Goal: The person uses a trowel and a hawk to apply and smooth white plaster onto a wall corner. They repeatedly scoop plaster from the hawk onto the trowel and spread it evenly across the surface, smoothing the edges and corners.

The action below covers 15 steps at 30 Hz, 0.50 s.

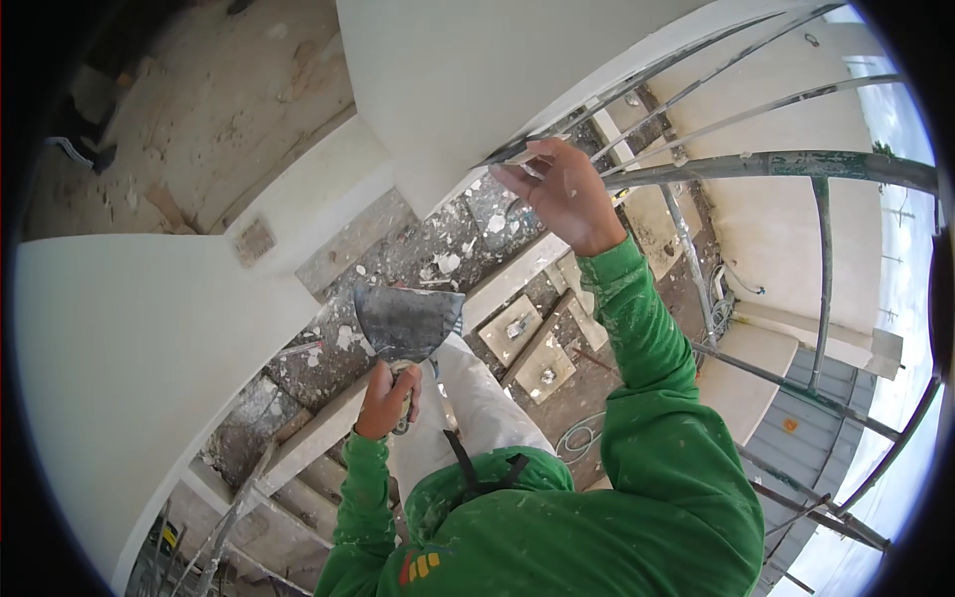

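Observation:
My left hand (383, 403) is closed around the handle of a wide putty knife (408, 323). Its broad grey blade points away from me, above my white trousers. Raised to the far edge of the pale wall (448, 85), my right hand (562, 194) pinches a thin, flat, grey blade-like piece (519, 152). That piece is seen nearly edge-on, against or very close to the wall corner; contact is hard to make out. Its handle, if any, is hidden by the fingers. Both green sleeves carry pale specks.
Green scaffold tubes (766, 167) run along the right. Below lie planks (487, 289) littered with white flakes, and a coiled hose (580, 436). Another pale wall (129, 368) curves down the left side, beside an opening onto a dusty floor (229, 99).

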Tool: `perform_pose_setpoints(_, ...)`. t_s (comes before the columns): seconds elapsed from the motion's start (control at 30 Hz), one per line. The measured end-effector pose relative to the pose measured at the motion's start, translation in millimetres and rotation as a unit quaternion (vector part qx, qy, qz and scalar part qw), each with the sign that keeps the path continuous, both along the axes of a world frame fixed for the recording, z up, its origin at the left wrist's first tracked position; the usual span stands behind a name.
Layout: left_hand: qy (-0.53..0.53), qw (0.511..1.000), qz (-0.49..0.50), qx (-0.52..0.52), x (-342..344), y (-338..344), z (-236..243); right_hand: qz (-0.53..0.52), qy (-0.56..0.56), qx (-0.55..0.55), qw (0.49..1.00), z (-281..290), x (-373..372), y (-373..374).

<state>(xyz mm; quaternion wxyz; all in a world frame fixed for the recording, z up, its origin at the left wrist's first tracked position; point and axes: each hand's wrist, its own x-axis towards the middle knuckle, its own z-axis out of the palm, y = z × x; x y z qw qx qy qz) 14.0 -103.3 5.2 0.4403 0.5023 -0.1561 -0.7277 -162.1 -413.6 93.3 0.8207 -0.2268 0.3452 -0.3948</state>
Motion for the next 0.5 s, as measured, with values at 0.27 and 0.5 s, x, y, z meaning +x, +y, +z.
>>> perform_pose_setpoints(0.27, -0.008, 1.0, -0.005, -0.025, -7, 3, 38, 0.0, -0.008, -0.088, 0.996, 119, -2, 10)
perform_pose_setpoints(0.5, 0.124, 0.991, -0.015, -0.052, 0, 4, 84, -0.1, 0.107, -0.283, 0.948, 144, -53, 62)
